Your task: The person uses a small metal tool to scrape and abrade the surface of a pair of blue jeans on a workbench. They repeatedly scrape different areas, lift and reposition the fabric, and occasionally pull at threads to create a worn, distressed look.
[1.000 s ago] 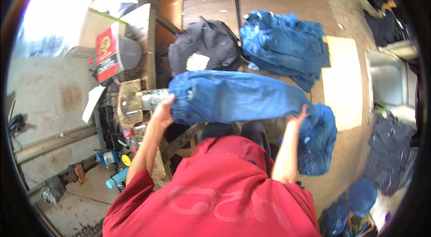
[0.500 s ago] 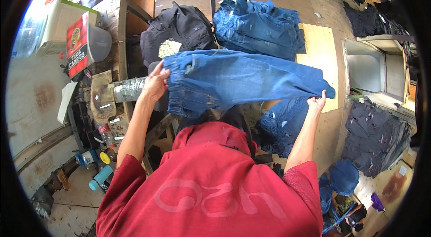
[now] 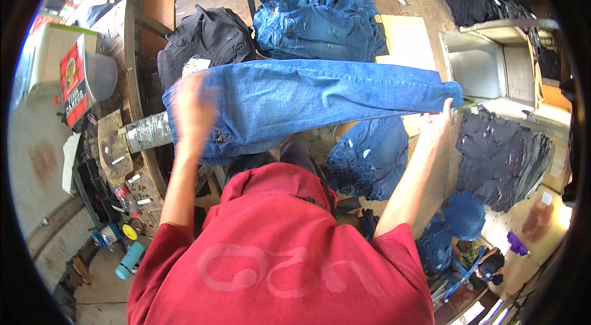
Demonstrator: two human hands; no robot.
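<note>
While a silver-wrapped beam (image 3: 148, 133) juts in at left, a person's left hand (image 3: 194, 109), blurred, lies over the wide end of a blue denim garment (image 3: 308, 94), its grip impossible to tell. Spread lengthwise across the wearer's front but still creased, the garment lies nearer than a black clothing heap (image 3: 209, 42) and a blue denim pile (image 3: 323, 26), whether finished or waiting unclear. The right hand (image 3: 436, 120) pinches the narrow end.
</note>
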